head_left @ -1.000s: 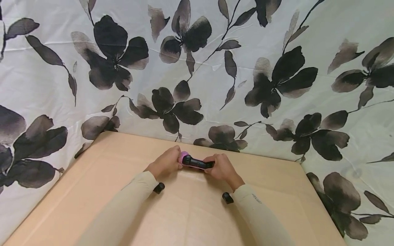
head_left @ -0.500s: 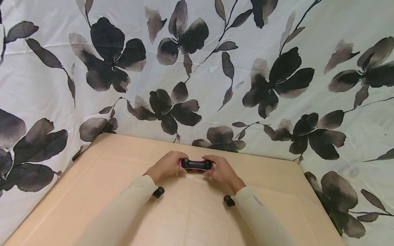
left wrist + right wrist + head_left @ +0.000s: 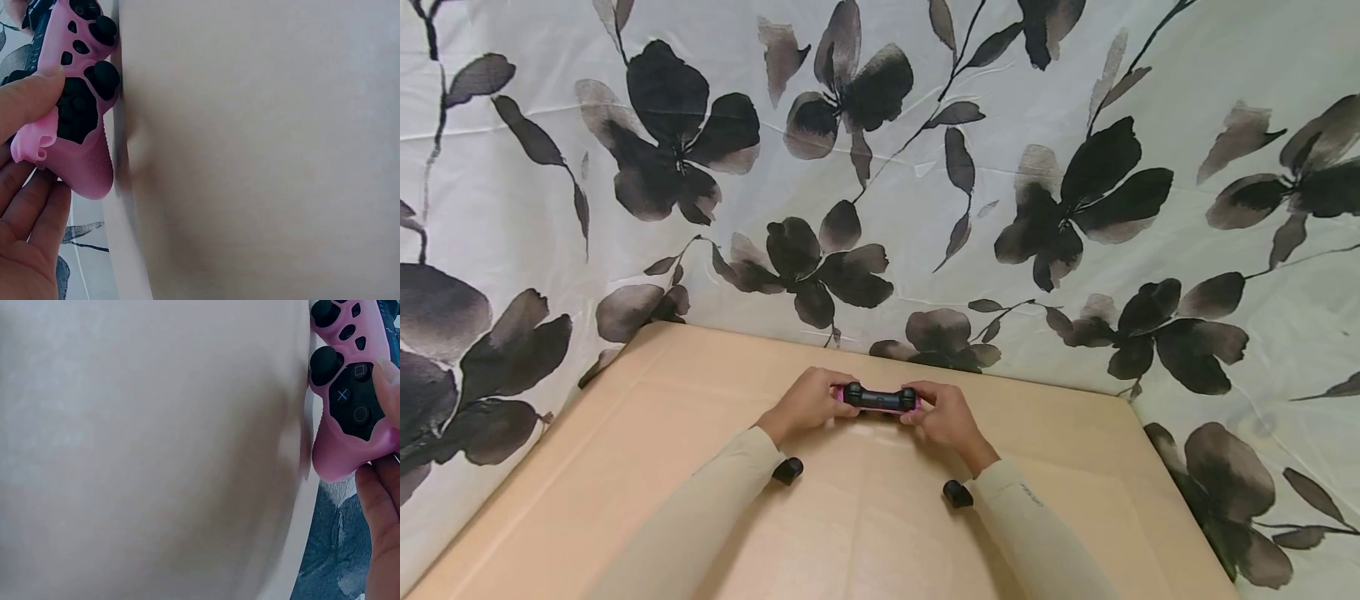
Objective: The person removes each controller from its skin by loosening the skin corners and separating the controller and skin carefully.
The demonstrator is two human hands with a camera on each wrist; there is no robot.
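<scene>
Tan table (image 3: 625, 467), controller (image 3: 878, 398) between both hands

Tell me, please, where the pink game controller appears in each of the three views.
Head view: pink game controller at centre, held between both hands above the table.
Left wrist view: upper left, under the left thumb.
Right wrist view: upper right, beside the right thumb.
Shared landmark: its black thumbsticks.

Bare tabletop (image 3: 865, 533) lies open to the left, right and near side of the game controller (image 3: 878, 398). Just beyond its far side, the floral curtain (image 3: 880, 208) blocks passage.
</scene>
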